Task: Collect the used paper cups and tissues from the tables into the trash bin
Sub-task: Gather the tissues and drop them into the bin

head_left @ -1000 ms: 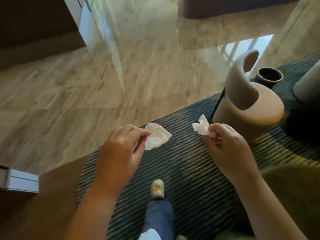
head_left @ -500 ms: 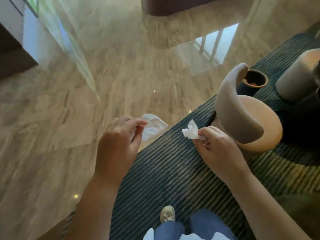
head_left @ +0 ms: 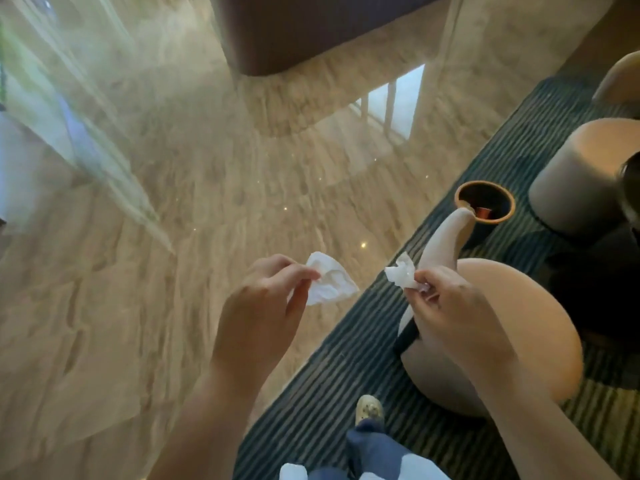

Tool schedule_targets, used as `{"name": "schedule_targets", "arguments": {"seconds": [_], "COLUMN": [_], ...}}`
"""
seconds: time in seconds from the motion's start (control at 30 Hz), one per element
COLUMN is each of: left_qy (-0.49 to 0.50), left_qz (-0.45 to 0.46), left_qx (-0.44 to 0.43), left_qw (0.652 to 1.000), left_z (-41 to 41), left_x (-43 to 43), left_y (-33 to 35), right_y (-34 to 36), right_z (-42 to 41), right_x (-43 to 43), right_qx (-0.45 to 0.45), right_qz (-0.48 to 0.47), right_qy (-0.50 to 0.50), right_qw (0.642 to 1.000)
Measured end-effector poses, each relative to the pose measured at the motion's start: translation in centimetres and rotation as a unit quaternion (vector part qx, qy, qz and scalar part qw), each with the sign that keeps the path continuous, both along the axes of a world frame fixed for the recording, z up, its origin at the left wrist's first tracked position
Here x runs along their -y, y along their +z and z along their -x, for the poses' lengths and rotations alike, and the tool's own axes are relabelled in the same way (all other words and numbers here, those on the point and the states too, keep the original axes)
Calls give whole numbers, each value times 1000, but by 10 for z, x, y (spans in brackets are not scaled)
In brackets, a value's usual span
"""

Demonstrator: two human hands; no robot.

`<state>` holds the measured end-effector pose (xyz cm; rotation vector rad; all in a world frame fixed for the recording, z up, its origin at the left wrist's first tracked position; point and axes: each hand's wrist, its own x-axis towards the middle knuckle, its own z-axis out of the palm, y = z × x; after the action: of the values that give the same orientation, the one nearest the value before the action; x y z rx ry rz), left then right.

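Note:
My left hand (head_left: 263, 306) pinches a crumpled white tissue (head_left: 329, 284) between thumb and fingers, held out over the marble floor. My right hand (head_left: 446, 303) pinches a smaller crumpled white tissue (head_left: 400, 273) in front of a beige chair. A round dark trash bin (head_left: 485, 202) with an orange-brown rim stands on the carpet beyond the chair, ahead and right of both hands; something reddish lies inside it.
The beige round chair (head_left: 502, 323) with a curved backrest stands close on the right. A grey round stool (head_left: 581, 174) sits further right. A dark striped carpet (head_left: 346, 375) lies underfoot, glossy marble floor (head_left: 173, 237) to the left. My shoe (head_left: 370, 410) is below.
I have walked forward: the chair and the bin have drawn nearer and lower in view. Both hands still hold their tissues in much the same pose.

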<state>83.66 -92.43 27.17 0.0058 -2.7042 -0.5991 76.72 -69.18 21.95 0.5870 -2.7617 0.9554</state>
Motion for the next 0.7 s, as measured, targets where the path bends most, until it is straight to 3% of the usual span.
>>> {"name": "schedule_targets", "arguments": {"seconds": [0.2,0.7], "left_qy": [-18,-160], "left_qz": [4,-65], "left_qx": [-47,-23], "left_qw": [999,985], "left_z": [130,494], "left_x": [22,72], "left_y": [24,-24], "right_y": [19,-9], "right_z": [137,416], "right_x": [25,75], "right_qx": [-37,68], "right_qz": [31,20], "right_qy": [-29,-160], "right_qw": [998,985]}}
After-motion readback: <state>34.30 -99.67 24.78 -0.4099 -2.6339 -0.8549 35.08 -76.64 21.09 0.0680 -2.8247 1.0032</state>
